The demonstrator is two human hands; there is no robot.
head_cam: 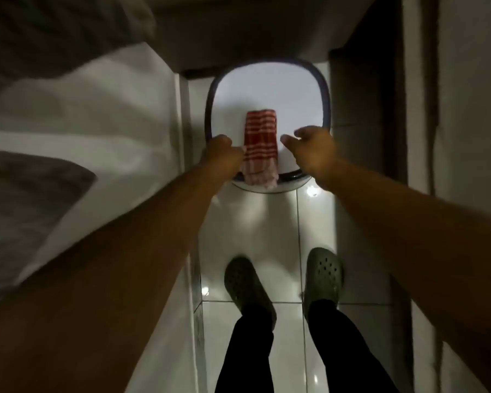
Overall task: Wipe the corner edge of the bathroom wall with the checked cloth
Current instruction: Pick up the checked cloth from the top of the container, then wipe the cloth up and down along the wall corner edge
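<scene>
A red-and-white checked cloth lies folded on the closed white toilet lid, its lower end hanging over the front rim. My left hand is at the cloth's left edge, fingers curled and touching it; whether it grips the cloth is unclear. My right hand hovers just right of the cloth with fingers apart, holding nothing. A white wall corner edge runs down the left of the toilet.
A white sink counter fills the left side. A dark wall and door frame close in on the right. My feet in grey clogs stand on glossy white floor tiles in the narrow aisle.
</scene>
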